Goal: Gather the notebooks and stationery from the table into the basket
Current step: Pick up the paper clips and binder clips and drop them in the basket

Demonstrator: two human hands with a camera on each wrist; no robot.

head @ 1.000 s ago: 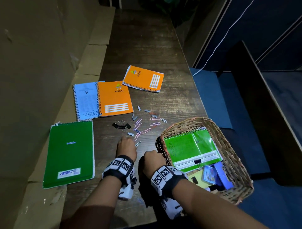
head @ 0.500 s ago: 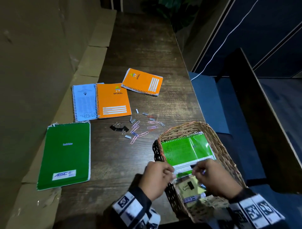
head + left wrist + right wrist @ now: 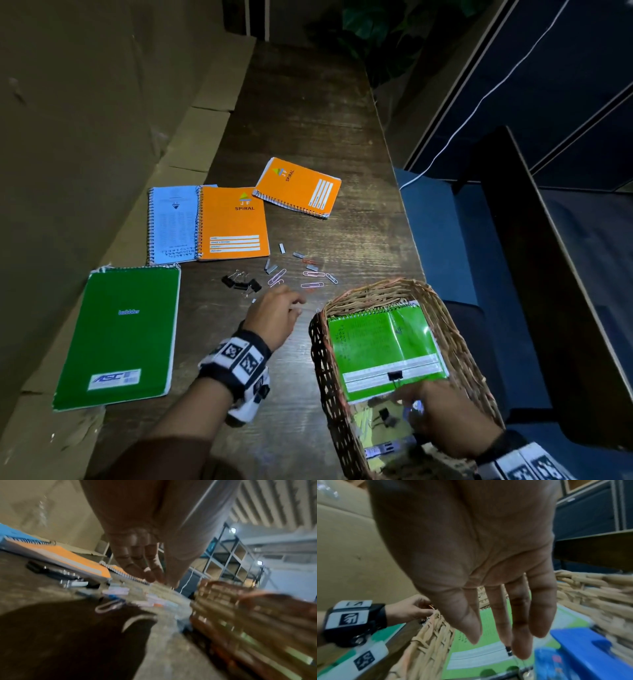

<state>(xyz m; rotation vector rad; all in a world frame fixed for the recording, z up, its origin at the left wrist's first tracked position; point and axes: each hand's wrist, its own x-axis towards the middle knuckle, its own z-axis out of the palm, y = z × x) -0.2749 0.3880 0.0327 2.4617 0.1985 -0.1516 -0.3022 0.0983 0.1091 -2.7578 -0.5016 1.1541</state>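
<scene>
A wicker basket (image 3: 376, 291) stands at the table's right edge and holds a light green notebook (image 3: 380, 346) with a black binder clip (image 3: 394, 376) on it. My right hand (image 3: 407, 404) hovers over the basket's near end, fingers straight (image 3: 505, 642) and holding nothing. My left hand (image 3: 294, 306) is low over the table just left of the basket, fingers loosely extended (image 3: 150, 574) near the pink paper clips (image 3: 313, 277). Black binder clips (image 3: 241, 282) and staple strips (image 3: 270, 267) lie beside them. A dark green notebook (image 3: 120, 335), a blue one (image 3: 173, 222) and two orange ones (image 3: 233, 222) (image 3: 298, 186) lie further left and back.
Cardboard sheets (image 3: 191, 144) line the table's left side against the wall. A blue seat (image 3: 431, 222) lies past the table's right edge, close behind the basket. A blue plastic item (image 3: 583, 646) and small packets lie in the basket's near end.
Half a second ago both hands were together at the basket's near rim. The left hand has swung back out to the clips on the table; the right hand has opened inside the basket.
</scene>
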